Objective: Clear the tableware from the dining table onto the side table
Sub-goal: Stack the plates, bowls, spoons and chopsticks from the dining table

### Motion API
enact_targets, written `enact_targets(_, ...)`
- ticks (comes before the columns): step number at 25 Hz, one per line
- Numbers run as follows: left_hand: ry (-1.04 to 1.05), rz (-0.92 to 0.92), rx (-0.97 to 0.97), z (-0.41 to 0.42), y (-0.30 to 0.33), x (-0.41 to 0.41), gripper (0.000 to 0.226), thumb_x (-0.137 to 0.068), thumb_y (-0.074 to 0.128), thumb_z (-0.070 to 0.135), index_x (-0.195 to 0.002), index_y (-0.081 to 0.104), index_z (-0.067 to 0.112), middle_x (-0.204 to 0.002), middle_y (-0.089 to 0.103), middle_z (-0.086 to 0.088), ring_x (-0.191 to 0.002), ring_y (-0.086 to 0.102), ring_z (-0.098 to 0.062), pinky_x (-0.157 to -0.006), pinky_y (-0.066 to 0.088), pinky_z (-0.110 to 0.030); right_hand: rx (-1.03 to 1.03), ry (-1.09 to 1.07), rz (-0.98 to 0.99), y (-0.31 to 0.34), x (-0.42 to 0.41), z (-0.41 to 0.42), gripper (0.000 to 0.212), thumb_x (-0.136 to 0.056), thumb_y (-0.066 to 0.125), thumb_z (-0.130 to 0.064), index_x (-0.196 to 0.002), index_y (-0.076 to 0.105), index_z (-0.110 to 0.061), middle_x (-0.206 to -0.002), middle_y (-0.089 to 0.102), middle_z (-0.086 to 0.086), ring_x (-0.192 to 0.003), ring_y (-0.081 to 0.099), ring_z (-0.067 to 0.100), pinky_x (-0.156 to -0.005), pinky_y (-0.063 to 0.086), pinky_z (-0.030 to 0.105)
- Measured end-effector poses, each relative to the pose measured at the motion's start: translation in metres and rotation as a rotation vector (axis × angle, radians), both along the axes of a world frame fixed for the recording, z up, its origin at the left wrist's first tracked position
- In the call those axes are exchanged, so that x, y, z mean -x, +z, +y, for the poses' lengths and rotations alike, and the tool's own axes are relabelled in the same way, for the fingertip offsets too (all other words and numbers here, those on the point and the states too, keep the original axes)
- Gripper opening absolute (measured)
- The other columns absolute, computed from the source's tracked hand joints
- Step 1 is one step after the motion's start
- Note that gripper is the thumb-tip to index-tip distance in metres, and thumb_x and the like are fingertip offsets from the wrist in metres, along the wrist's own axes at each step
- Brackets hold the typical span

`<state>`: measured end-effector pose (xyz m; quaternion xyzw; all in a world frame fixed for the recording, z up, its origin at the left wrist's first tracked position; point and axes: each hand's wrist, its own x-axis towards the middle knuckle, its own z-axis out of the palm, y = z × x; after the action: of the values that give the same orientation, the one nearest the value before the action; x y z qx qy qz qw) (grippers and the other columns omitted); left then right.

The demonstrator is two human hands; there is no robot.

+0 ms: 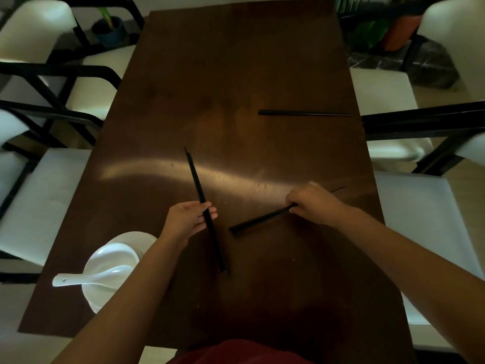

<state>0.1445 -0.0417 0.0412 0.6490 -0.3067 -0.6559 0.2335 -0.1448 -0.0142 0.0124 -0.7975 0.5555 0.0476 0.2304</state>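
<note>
On the dark wooden dining table (236,74), my left hand (187,219) grips a pair of black chopsticks (199,187) near their middle; they point away from me. My right hand (313,203) is closed on a second black pair (258,220), whose thick ends angle toward the near left, low over the table. A third pair of black chopsticks (304,113) lies flat by the right edge, farther off. Near the left front corner stands a stack of white bowls (115,261) with a white soup spoon (89,277) resting in the top one.
White-cushioned chairs with black frames line both long sides: left (39,195) and right (420,206). Potted plants stand beyond the far corners, left (110,27) and right (393,27). The side table is out of view.
</note>
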Motion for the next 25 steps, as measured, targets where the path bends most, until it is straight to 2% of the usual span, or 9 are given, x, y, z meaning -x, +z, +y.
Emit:
enact_targets(6, -0.446, -0.134, 0.088, -0.018, 0.025, 0.055, 0.016, -0.089, 0.056, 0.010, -0.098, 0.067, 0.002, -0.079, 0.072, -0.006, -0.061, 0.069, -0.007, -0.055, 0.054, -0.016, -0.061, 0.131, -0.040, 0.087, -0.006, -0.029, 0.009, -0.084, 0.061, -0.027, -0.089, 0.068, -0.030, -0.092, 0.069, -0.011, -0.089, 0.059, 0.009, -0.094, 0.030, 0.034)
enact_targets(9, -0.563, -0.103, 0.063, -0.013, 0.032, 0.081, 0.015, -0.090, 0.056, 0.014, -0.095, 0.069, 0.007, -0.081, 0.075, -0.006, -0.069, 0.071, -0.009, -0.057, 0.053, -0.016, -0.080, 0.157, -0.022, 0.104, -0.013, -0.040, 0.009, -0.084, 0.062, -0.025, -0.089, 0.068, -0.029, -0.090, 0.066, -0.011, -0.092, 0.060, 0.010, -0.092, 0.034, 0.034)
enact_targets(13, -0.519, 0.094, -0.038, -0.002, 0.030, 0.086, 0.024, -0.094, 0.048, 0.022, -0.099, 0.068, 0.009, -0.089, 0.075, -0.005, -0.083, 0.070, -0.015, -0.081, 0.055, -0.031, -0.035, 0.166, 0.087, 0.104, -0.022, -0.048, 0.010, -0.084, 0.062, -0.027, -0.091, 0.068, -0.029, -0.086, 0.061, -0.012, -0.085, 0.054, 0.012, -0.085, 0.031, 0.035)
enact_targets(16, -0.460, 0.144, -0.053, 0.007, 0.027, 0.088, 0.019, -0.093, 0.050, 0.016, -0.099, 0.068, 0.010, -0.082, 0.072, -0.002, -0.074, 0.068, -0.011, -0.071, 0.056, -0.026, -0.055, 0.151, 0.125, 0.102, -0.025, -0.052, 0.005, -0.082, 0.064, -0.029, -0.087, 0.066, -0.030, -0.082, 0.059, -0.012, -0.083, 0.054, 0.014, -0.083, 0.028, 0.035)
enact_targets(19, -0.312, 0.193, -0.021, 0.011, 0.024, 0.089, 0.019, -0.091, 0.051, 0.007, -0.104, 0.065, 0.003, -0.072, 0.064, -0.001, -0.061, 0.060, -0.008, -0.061, 0.054, -0.019, 0.115, 0.071, 0.083, 0.091, -0.025, -0.048, 0.015, -0.081, 0.064, -0.031, -0.095, 0.067, -0.024, -0.096, 0.065, -0.007, -0.100, 0.057, 0.017, -0.104, 0.023, 0.041)
enact_targets(20, -0.254, 0.245, -0.041, 0.009, 0.024, 0.088, 0.020, -0.091, 0.051, 0.006, -0.106, 0.064, 0.001, -0.070, 0.062, -0.001, -0.060, 0.058, -0.008, -0.061, 0.054, -0.020, 0.260, -0.046, 0.016, 0.083, -0.024, -0.044, 0.022, -0.081, 0.065, -0.031, -0.102, 0.066, -0.023, -0.106, 0.064, -0.004, -0.108, 0.054, 0.017, -0.109, 0.020, 0.042)
enact_targets(22, -0.189, 0.325, -0.074, 0.006, 0.026, 0.085, 0.020, -0.091, 0.051, 0.006, -0.105, 0.064, 0.001, -0.070, 0.062, -0.001, -0.061, 0.056, -0.009, -0.062, 0.054, -0.021, 0.458, -0.503, -0.266, 0.071, -0.025, -0.030, 0.040, -0.083, 0.064, -0.031, -0.120, 0.056, -0.021, -0.120, 0.054, 0.000, -0.113, 0.050, 0.016, -0.103, 0.032, 0.036)
enact_targets(23, -0.188, 0.344, -0.078, 0.005, 0.026, 0.084, 0.020, -0.091, 0.051, 0.006, -0.105, 0.064, 0.001, -0.070, 0.063, -0.001, -0.062, 0.058, -0.009, -0.063, 0.055, -0.021, 0.384, -0.752, -0.469, 0.067, -0.026, -0.023, 0.045, -0.085, 0.061, -0.032, -0.127, 0.050, -0.020, -0.119, 0.051, -0.001, -0.105, 0.053, 0.012, -0.093, 0.042, 0.029)
enact_targets(25, -0.218, 0.360, -0.075, 0.005, 0.027, 0.084, 0.020, -0.090, 0.052, 0.005, -0.105, 0.064, 0.001, -0.070, 0.065, -0.001, -0.063, 0.060, -0.010, -0.064, 0.055, -0.021, -0.025, -1.007, -0.908, 0.058, -0.033, -0.018, 0.047, -0.091, 0.053, -0.032, -0.133, 0.043, -0.015, -0.109, 0.054, -0.006, -0.078, 0.057, 0.006, -0.065, 0.046, 0.017)
